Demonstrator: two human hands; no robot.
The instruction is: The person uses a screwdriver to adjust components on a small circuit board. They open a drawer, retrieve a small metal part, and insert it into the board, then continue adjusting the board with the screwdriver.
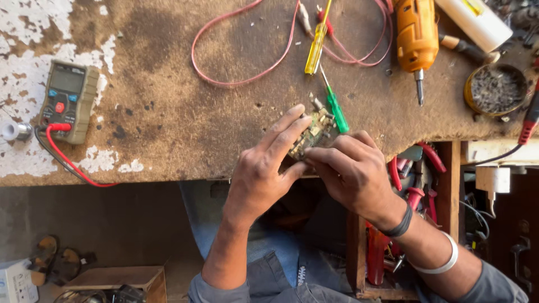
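Observation:
My left hand (264, 168) and my right hand (351, 168) together grip a small circuit board (314, 130) with brownish parts, held at the front edge of a worn wooden workbench (168, 112). Left fingers lie over the board's left side, and right fingers pinch its near right side. A green-handled screwdriver (336, 106) lies on the bench, touching the board's far side. My right wrist wears a dark band and a white bangle.
A multimeter (68, 98) with a red lead sits at the left. A yellow screwdriver (316, 47), red wire loops (224, 78), an orange drill (416, 39) and a round tin (495, 88) lie farther back. Red-handled pliers (412, 179) fill a box at the right.

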